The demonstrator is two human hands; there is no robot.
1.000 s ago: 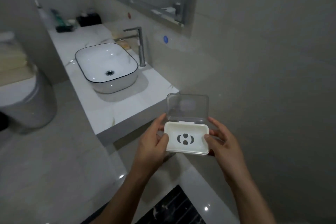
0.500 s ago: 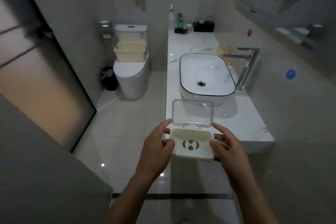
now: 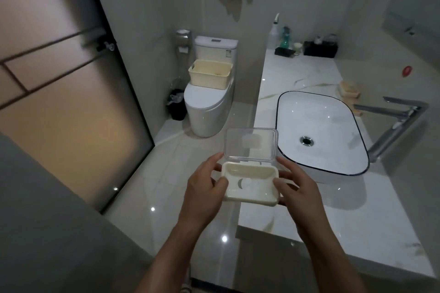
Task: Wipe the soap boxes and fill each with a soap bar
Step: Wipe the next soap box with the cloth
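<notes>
Soap box [image 3: 250, 183] is held level above the tabletop's [image 3: 297, 223] near left corner, lid [image 3: 251, 144] raised, tray empty. Left hand [image 3: 204, 189] and right hand [image 3: 295, 191] each grip one end. Step in hand: likely inspection. Next: wipe the tray, then insert a bar.

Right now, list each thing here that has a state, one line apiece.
soap box: lid open, tray empty, held off the counter by both hands
left hand: grips the box's left end
right hand: grips the box's right end
toilet: lid down, cream basket on it
basin: empty
faucet: no water running
glass door: shut
</notes>
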